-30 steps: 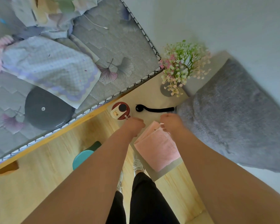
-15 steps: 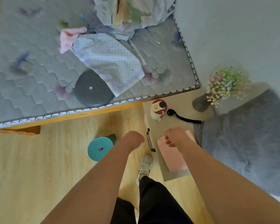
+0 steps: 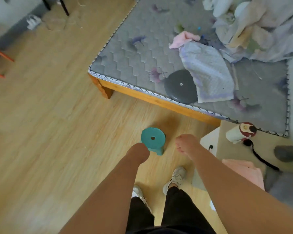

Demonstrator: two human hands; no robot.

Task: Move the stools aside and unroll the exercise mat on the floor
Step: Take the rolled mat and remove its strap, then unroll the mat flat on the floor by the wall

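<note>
A small teal stool (image 3: 153,139) with a round top and a centre hole stands on the wooden floor, just in front of my feet. My left hand (image 3: 139,151) is curled into a fist and overlaps the stool's near left edge; whether it touches the stool is unclear. To the right of the stool, my right hand (image 3: 186,144) hovers with fingers curled in and nothing in it. No rolled mat shows in this view.
A bed (image 3: 159,98) with a wooden frame and grey mattress fills the upper right, with a dark round cushion (image 3: 180,86) and heaped cloths on it. At right, a low table (image 3: 227,149) carries a white-and-red bottle (image 3: 238,133), a black cord and a pink cloth (image 3: 243,169). Bare floor spreads left.
The view has swung left from the low table to the open floor. Both hands have left the pink cloth and now hang by the teal stool.
</note>
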